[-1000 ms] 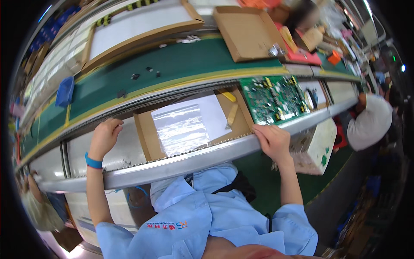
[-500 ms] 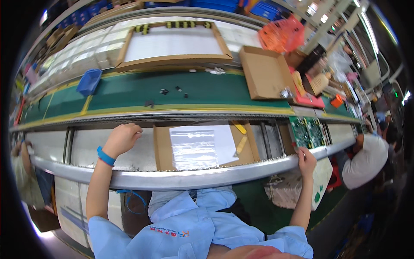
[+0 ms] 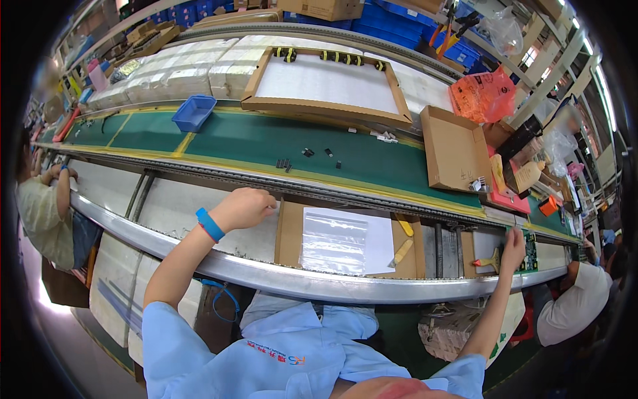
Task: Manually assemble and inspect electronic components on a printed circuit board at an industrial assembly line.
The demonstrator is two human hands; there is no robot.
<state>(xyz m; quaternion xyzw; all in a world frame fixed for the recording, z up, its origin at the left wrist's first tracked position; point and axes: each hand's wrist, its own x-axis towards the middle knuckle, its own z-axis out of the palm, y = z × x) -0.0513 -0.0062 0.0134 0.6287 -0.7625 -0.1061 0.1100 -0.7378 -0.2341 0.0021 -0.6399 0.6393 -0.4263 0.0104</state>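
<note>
My left hand (image 3: 244, 209) hovers over the conveyor frame, just left of a shallow cardboard box (image 3: 286, 233). Its fingers are curled together, and nothing shows in them. A blue band (image 3: 210, 225) circles that wrist. Inside the box lie a clear plastic bag (image 3: 332, 243), a white sheet (image 3: 380, 243) and two yellow-handled tools (image 3: 403, 251). On the right, my right hand (image 3: 512, 250) is closed at the left edge of a green circuit board (image 3: 530, 253), which rests across the rails. The hand covers part of the board.
Beyond the rails runs a green belt (image 3: 252, 136) bearing small black parts (image 3: 284, 164), a blue bin (image 3: 194, 113) and an open carton (image 3: 455, 149). A brush-like tool (image 3: 488, 261) lies left of my right hand. Co-workers sit at left (image 3: 46, 219) and right (image 3: 578, 302).
The view has turned, shifting the scene rightward. My right hand and the circuit board have moved right along the rails, uncovering the brush-like tool. My left hand stays curled, now nearer the box.
</note>
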